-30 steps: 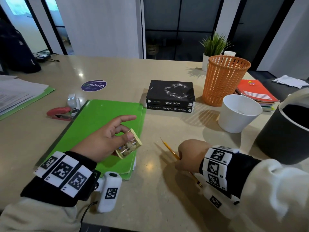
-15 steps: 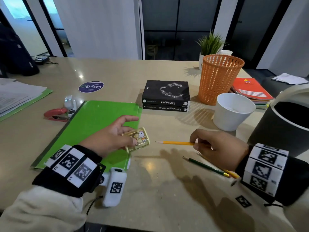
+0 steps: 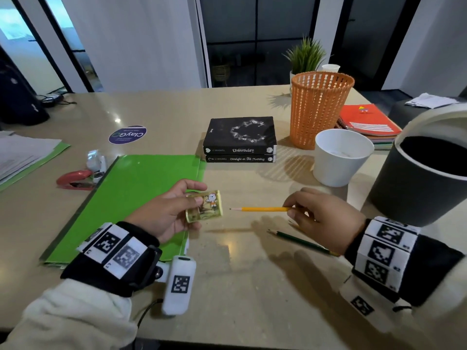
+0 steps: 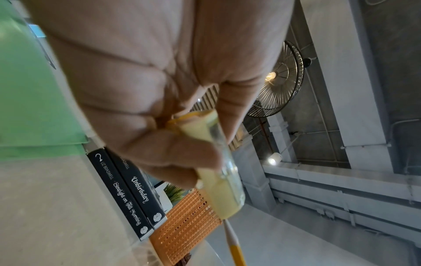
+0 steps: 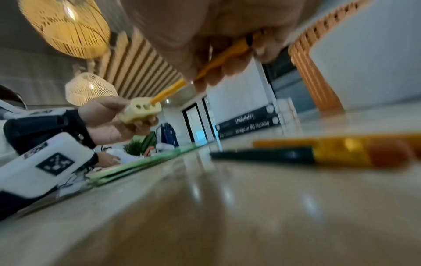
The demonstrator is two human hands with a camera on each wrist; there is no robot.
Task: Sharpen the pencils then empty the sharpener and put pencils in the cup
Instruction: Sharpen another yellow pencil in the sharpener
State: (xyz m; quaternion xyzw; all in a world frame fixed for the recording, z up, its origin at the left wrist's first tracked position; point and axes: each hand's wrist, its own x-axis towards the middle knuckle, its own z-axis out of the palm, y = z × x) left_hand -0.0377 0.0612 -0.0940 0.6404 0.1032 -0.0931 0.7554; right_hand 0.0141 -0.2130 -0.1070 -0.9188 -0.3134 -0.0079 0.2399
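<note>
Yellow pencil point(image 3: 262, 209) tip now nearer sharpener point(image 3: 204, 206), left hand point(image 3: 164, 213) gripping sharpener, right hand point(image 3: 326, 218) pinching pencil

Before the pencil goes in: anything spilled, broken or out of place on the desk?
Nothing stands out. The left hand holds the sharpener, the right hand the yellow pencil, its tip just short of it. The green pencil lies on the desk; no shavings visible.

Dim, overhead-lit; glare spots on table point(image 3: 227, 246); soft shadows; wrist views blurred, edges warped.
</note>
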